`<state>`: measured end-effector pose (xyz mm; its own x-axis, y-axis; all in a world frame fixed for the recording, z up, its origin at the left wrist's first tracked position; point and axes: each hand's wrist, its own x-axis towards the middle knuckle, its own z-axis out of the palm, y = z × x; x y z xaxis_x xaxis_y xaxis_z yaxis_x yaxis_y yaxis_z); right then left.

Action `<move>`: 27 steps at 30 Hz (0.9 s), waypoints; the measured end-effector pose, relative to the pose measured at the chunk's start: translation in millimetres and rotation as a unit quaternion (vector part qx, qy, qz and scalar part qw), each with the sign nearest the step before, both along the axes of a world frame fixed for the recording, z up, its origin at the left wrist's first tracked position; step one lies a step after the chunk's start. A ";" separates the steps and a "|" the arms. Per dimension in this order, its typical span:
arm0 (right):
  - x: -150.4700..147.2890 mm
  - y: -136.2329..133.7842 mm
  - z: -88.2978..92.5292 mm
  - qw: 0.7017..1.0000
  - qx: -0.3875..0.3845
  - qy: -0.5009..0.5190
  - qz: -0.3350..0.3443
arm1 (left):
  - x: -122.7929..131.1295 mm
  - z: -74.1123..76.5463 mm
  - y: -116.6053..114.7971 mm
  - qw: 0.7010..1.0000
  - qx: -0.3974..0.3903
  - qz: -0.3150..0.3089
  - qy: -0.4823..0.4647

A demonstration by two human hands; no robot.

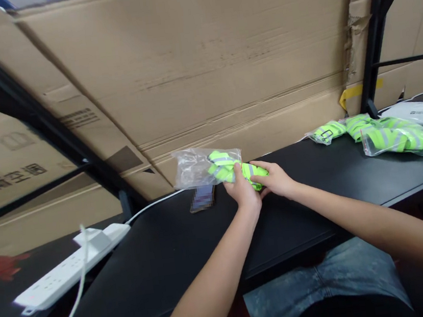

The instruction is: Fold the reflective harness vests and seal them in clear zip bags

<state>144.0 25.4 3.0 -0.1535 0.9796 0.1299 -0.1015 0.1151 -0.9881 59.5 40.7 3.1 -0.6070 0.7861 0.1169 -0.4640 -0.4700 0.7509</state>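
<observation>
While both hands work: left hand [243, 191] and right hand [273, 179] together, clamped on folded neon-green reflective vest [254, 172]
Vest position: one end inside clear plastic bag [193, 168], held just above black desk [309, 203]
Nearby: phone [203, 198] under bag edge; bagged green vests [402, 137] well right

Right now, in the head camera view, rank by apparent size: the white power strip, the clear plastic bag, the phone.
1. Long white plastic power strip, though nearness to the camera may enlarge it.
2. Clear plastic bag, touching neon-green reflective fabric.
3. Flat dark smartphone, partly under the bag.
</observation>
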 end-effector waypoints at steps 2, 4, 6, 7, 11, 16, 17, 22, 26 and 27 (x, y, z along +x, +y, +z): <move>2.8 2.6 -2.0 0.996 0.047 -0.056 -0.054 | 2.4 1.2 -1.4 1.000 -0.008 -0.022 0.011; 6.0 3.6 -2.0 0.989 0.080 -0.090 -0.087 | 3.5 2.7 -3.1 0.998 -0.024 -0.043 0.027; 9.2 3.8 -0.5 0.984 0.108 -0.094 -0.106 | 3.5 3.7 -4.5 0.994 -0.044 -0.089 0.034; 10.8 4.1 0.3 0.982 0.121 -0.090 -0.114 | 3.3 4.0 -4.8 0.991 -0.051 -0.121 0.034; 18.0 7.8 2.9 0.969 0.163 -0.096 -0.159 | 2.3 3.8 -2.2 0.973 -0.027 -0.227 0.025; 27.3 11.0 8.8 0.951 0.198 -0.123 -0.206 | -2.1 1.2 4.4 0.967 -0.034 -0.248 0.053; 28.8 10.4 10.7 0.946 0.209 -0.131 -0.212 | -3.2 0.4 5.1 0.967 -0.041 -0.245 0.063; 31.4 4.3 17.5 0.935 0.236 -0.146 -0.223 | -4.3 -3.6 4.2 0.960 -0.055 -0.250 0.112; 27.8 5.0 13.8 0.941 0.240 -0.108 -0.210 | 2.8 -4.3 -3.3 0.942 -0.040 -0.306 0.135; 27.0 6.1 12.0 0.944 0.239 -0.095 -0.207 | 4.9 -4.1 -5.6 0.938 -0.040 -0.317 0.135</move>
